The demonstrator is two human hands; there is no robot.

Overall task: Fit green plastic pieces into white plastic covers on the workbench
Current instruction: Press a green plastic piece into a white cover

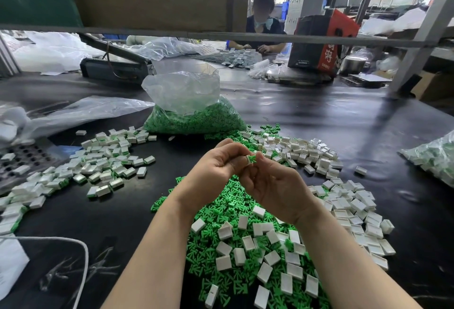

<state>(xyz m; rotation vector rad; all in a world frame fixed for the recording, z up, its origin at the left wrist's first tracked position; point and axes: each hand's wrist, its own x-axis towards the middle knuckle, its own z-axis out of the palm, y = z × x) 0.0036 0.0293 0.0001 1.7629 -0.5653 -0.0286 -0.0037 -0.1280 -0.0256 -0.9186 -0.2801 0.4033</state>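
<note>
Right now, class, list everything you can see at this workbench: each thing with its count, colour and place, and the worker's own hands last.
workbench: one, black, under everything.
loose green pieces: too many to count, green, heap near centre under the hands.
empty white covers: many, white, scattered on the green heap and to its right.
finished covers: many, white with green showing, pile at left.
bag of green pieces: one, clear plastic, behind the hands.
bag of parts: one, clear, far right edge.
red-and-black box: one, back right.
another person: one, seated across the bench.
left hand: one, pinching a white cover.
right hand: one, pinching a green piece against that cover.
</note>
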